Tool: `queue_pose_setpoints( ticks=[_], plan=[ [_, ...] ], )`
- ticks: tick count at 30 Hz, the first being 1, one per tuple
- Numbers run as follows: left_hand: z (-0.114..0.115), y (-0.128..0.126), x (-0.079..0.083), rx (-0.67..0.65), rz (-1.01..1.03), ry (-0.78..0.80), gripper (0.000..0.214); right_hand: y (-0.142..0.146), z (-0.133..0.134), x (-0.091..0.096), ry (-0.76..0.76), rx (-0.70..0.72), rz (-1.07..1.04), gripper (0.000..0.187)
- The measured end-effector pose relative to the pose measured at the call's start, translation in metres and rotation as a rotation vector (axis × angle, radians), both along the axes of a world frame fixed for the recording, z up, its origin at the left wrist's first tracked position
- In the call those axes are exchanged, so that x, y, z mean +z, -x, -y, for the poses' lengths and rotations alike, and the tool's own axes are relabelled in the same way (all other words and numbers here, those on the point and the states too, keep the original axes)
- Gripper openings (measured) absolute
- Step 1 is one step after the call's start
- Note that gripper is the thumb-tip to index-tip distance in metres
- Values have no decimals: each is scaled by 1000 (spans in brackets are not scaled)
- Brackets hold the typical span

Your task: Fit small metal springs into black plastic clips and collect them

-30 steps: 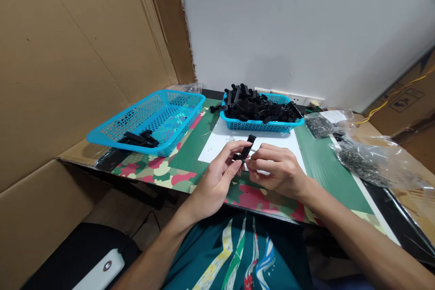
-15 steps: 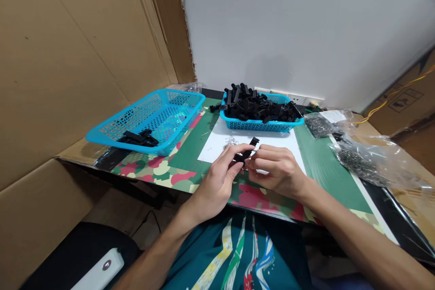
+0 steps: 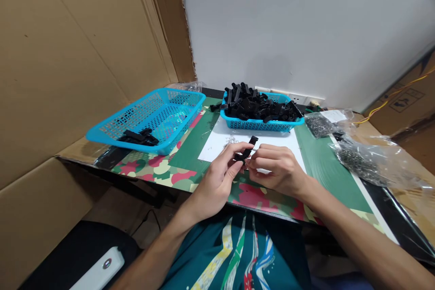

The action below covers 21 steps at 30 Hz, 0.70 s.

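Between my hands, over the front of a white sheet (image 3: 212, 145), is a black plastic part (image 3: 250, 147) with an angled shape. My left hand (image 3: 220, 172) is closed around its left side, thumb below and index finger above. My right hand (image 3: 275, 165) is pinched at the part's right side. A thin metal piece (image 3: 254, 148) shows at the right fingertips, too small to name with certainty. Just behind the left fingers, a scatter of small metal pieces (image 3: 231, 140) lies on the sheet.
A blue basket (image 3: 261, 125) heaped with black parts (image 3: 251, 102) stands at the back. On the left, a larger blue basket (image 3: 183, 129) holds several black parts (image 3: 137, 137). Plastic bags of metal pieces (image 3: 319, 125) (image 3: 360, 163) lie on the right. Cardboard (image 3: 84, 31) walls the left side.
Both hands stay almost in place with the black part. The thin metal piece at my right fingertips shows more clearly now.
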State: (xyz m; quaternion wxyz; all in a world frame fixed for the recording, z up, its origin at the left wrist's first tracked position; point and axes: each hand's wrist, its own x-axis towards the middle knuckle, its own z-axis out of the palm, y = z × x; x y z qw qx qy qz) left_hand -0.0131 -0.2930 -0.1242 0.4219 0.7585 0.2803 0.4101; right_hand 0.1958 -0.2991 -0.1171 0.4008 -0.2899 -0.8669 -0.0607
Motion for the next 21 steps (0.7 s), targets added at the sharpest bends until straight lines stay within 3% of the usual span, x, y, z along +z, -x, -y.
queue_pose_setpoints(
  ticks=[11, 21],
  plan=[
    [2, -3, 2, 46, -97, -140, 44, 1, 2, 0, -19, -58, 79, 25],
    [-1, -1, 1, 13, -97, -99, 47, 2, -2, -5, 82, 17, -5, 28]
  ],
)
